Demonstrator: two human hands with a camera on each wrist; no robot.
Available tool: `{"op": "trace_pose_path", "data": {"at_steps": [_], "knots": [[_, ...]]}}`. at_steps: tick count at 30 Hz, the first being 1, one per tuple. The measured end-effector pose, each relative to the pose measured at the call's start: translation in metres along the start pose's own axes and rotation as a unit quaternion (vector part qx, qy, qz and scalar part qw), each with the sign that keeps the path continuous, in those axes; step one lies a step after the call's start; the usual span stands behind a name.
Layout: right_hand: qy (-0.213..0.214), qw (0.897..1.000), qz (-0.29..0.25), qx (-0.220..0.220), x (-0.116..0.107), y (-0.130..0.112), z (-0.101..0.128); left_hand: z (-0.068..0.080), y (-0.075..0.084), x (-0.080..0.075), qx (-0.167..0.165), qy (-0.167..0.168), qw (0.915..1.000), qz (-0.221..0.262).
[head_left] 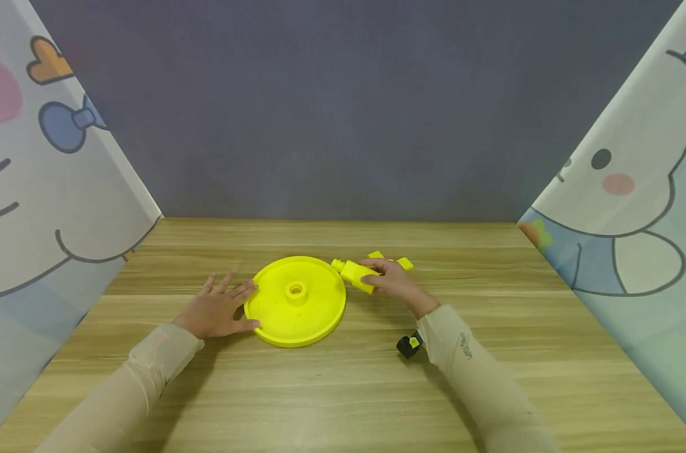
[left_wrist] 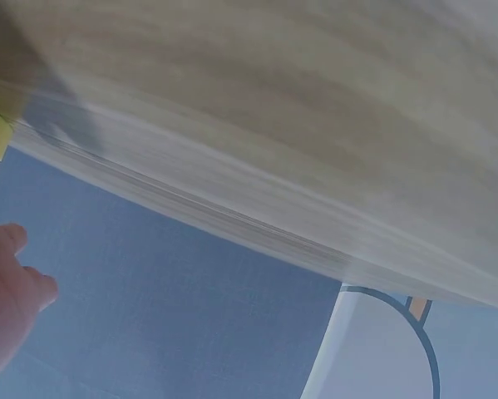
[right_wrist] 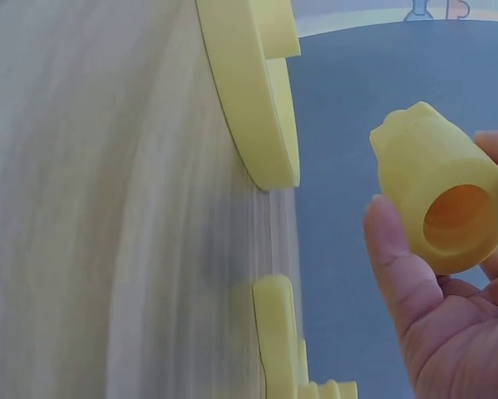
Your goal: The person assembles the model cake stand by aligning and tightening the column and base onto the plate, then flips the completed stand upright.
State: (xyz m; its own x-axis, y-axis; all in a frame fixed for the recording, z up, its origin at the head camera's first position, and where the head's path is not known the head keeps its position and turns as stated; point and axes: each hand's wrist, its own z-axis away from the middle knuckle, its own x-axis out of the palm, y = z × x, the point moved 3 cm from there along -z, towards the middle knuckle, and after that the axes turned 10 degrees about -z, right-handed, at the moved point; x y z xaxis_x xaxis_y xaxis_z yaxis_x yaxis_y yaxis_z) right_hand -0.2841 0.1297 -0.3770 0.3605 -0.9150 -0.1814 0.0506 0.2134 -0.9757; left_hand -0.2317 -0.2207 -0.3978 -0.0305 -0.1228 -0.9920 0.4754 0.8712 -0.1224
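fingers of right hand grip yellow tube | left hand flat, fingertips at yellow disc on bench | wrist view alone shows tube's hollow end

A light wooden table with visible grain filled the foreground. Behind it stood a plain grey-blue back wall. On the left and right, pale cartoon-printed panels slanted inward under soft, even light.
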Motion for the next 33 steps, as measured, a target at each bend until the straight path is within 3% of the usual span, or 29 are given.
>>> {"op": "trace_pose_path", "data": {"at_steps": [8,19,33], "knots": [[0.018,1.0,-0.022,-0.004,0.013,-0.004,-0.006,0.003,0.0,0.0,0.002,0.005,1.0,-0.008],[0.048,0.998,-0.029,-0.041,0.034,-0.005,-0.013,0.002,-0.002,0.001,-0.003,-0.004,0.9999,0.011],[0.072,0.996,0.027,-0.052,0.05,-0.025,-0.022,0.0,-0.001,0.003,-0.004,0.006,1.0,-0.003]]}}
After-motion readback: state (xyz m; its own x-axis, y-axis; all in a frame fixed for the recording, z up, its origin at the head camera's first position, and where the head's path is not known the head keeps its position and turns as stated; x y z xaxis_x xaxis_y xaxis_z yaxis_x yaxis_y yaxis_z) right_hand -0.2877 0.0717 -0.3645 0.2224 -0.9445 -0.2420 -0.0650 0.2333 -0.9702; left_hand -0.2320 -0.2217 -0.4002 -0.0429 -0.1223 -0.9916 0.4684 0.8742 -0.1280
